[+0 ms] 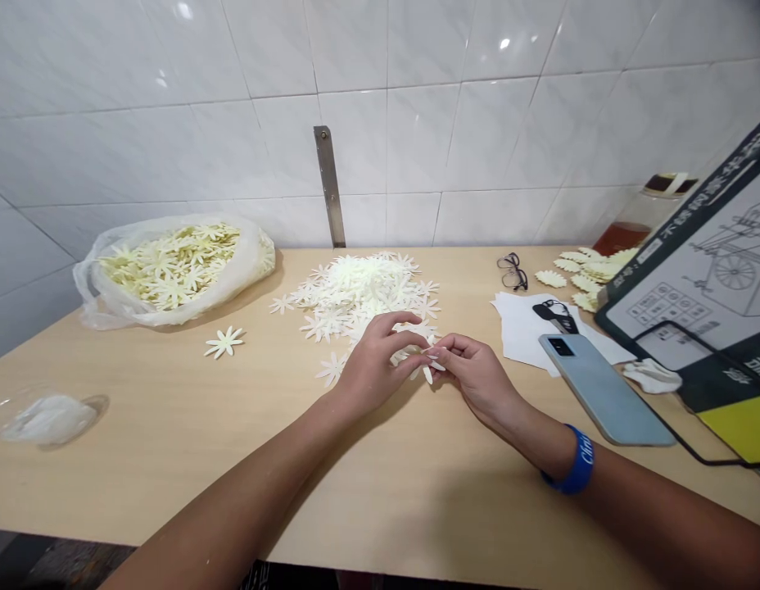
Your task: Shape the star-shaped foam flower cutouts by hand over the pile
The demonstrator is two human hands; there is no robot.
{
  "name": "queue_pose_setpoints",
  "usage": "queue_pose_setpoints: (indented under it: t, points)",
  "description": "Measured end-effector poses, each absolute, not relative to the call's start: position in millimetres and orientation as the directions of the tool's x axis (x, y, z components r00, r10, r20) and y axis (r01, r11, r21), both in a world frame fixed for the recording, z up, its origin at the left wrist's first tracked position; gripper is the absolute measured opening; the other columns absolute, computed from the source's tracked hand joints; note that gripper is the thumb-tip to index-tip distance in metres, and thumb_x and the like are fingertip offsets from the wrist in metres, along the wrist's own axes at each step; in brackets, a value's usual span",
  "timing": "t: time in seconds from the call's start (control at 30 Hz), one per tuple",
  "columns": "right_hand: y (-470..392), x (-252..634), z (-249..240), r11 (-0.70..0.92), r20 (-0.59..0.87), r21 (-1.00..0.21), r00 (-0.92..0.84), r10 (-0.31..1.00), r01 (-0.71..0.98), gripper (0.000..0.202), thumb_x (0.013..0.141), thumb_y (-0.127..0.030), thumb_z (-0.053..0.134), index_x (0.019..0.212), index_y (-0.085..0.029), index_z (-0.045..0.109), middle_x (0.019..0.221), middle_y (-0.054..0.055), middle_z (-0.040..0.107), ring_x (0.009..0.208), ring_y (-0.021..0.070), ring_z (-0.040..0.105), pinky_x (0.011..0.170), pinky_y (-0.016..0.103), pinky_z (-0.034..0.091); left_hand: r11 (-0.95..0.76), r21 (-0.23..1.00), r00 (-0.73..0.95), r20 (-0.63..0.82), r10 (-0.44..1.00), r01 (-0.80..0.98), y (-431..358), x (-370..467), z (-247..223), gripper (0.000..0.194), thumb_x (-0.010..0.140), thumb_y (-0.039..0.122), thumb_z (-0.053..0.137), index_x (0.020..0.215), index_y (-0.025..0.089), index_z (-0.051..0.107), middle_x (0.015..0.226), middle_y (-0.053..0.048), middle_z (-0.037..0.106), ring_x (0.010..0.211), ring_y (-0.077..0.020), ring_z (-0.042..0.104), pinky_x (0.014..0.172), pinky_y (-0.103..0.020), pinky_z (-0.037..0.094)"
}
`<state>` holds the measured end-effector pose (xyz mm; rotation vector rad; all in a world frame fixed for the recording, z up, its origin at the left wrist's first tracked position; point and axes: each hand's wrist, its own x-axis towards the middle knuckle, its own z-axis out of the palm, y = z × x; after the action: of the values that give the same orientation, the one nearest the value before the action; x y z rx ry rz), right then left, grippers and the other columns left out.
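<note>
While the left hand [368,360] and right hand [478,377] together pinch one thin flower [427,374] by the pile [361,287], tugging hard could rip it.

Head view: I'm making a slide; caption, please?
Left hand and right hand hold a pale flower cutout by a pile.

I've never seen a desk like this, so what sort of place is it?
Probably a small craft workspace: the pale wood table holds a heap of white petal-shaped cutouts and a translucent plastic bag full of yellowish ones.
</note>
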<state>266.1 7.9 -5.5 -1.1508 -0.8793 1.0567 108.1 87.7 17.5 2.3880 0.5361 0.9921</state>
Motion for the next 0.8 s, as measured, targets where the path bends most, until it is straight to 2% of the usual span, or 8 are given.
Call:
queue_pose_setpoints:
  t: [0.13,0.27,0.33,0.4,0.47,0.53,0.63,0.8]
  points:
    - [9.0,267.9,-6.7,0.065,-0.003,-0.973,0.294,0.956,-0.222,0.026,0.071,-0.042,0.079,0.069,-0.019,0.068,0.064,-0.001,0.059,0.059,0.0126,0.055,0.054,0.026,0.049,-0.754,0.644,0.675,0.499,0.544,0.131,89.0,106.8,20.1,0.012,0.087,0.028,0.062,0.080,0.022,0.068,0.115,-0.008,0.062,0.113,-0.0218,0.056,0.096,-0.036,0.045]
    - [11.6,271.4,-5.8,0.045,-0.069,-0.958,0.382,0.922,-0.283,0.030,0.065,-0.044,0.083,0.068,-0.018,0.068,0.064,0.000,0.059,0.057,0.0112,0.054,0.054,0.024,0.048,-0.614,0.788,0.529,0.503,0.684,0.044,91.7,106.4,24.8,0.011,0.087,0.029,0.060,0.082,0.019,0.061,0.113,-0.009,0.061,0.109,-0.0200,0.057,0.093,-0.032,0.046]
    - [13.0,273.2,-5.3,0.041,-0.092,-0.950,0.403,0.910,-0.310,0.032,0.064,-0.045,0.084,0.067,-0.017,0.068,0.064,0.000,0.060,0.058,0.0109,0.054,0.055,0.024,0.049,-0.456,0.890,0.452,0.414,0.790,-0.017,95.0,106.1,26.2,0.014,0.086,0.032,0.061,0.081,0.019,0.058,0.108,-0.008,0.063,0.104,-0.0189,0.059,0.086,-0.029,0.047]
    - [13.7,274.4,-5.3,0.041,-0.101,-0.942,0.398,0.912,-0.333,0.032,0.063,-0.045,0.084,0.069,-0.017,0.070,0.066,0.000,0.061,0.060,0.0112,0.056,0.058,0.024,0.050,-0.261,0.961,0.434,0.272,0.859,-0.088,99.3,106.2,26.2,0.018,0.083,0.034,0.063,0.080,0.019,0.055,0.086,-0.004,0.065,0.087,-0.0161,0.063,0.078,-0.027,0.048]
    - [13.5,274.8,-5.5,0.038,-0.101,-0.936,0.370,0.923,-0.350,0.030,0.065,-0.044,0.083,0.075,-0.018,0.072,0.068,0.001,0.064,0.063,0.0122,0.058,0.062,0.026,0.051,-0.095,0.986,0.427,0.147,0.892,-0.139,103.4,106.8,25.0,0.021,0.078,0.034,0.068,0.083,0.019,0.053,0.066,0.002,0.060,0.070,-0.0133,0.061,0.072,-0.027,0.049]
    - [12.8,274.4,-5.6,0.032,-0.100,-0.935,0.351,0.931,-0.352,0.028,0.067,-0.042,0.082,0.082,-0.019,0.074,0.071,0.002,0.066,0.065,0.0131,0.061,0.066,0.028,0.052,-0.006,0.988,0.399,0.068,0.914,-0.156,107.1,107.3,23.1,0.029,0.072,0.030,0.073,0.092,0.020,0.055,0.062,0.005,0.059,0.064,-0.0122,0.060,0.069,-0.026,0.049]
    - [11.7,273.2,-4.7,0.025,-0.102,-0.943,0.358,0.928,-0.333,0.026,0.068,-0.040,0.082,0.081,-0.019,0.073,0.072,0.002,0.068,0.065,0.0133,0.062,0.067,0.029,0.052,0.024,0.995,0.357,0.012,0.934,-0.095,111.9,106.5,19.9,0.038,0.065,0.028,0.077,0.098,0.018,0.061,0.062,0.004,0.061,0.062,-0.0118,0.058,0.066,-0.025,0.047]
    - [11.1,272.0,-3.2,0.006,-0.114,-0.945,0.349,0.930,-0.326,0.027,0.066,-0.039,0.083,0.077,-0.018,0.072,0.069,0.002,0.068,0.063,0.0132,0.062,0.063,0.028,0.052,-0.075,0.990,0.368,0.025,0.930,0.122,115.9,102.0,15.5,0.023,0.070,0.036,0.071,0.069,0.015,0.063,0.061,0.000,0.059,0.059,-0.0112,0.053,0.060,-0.024,0.041]
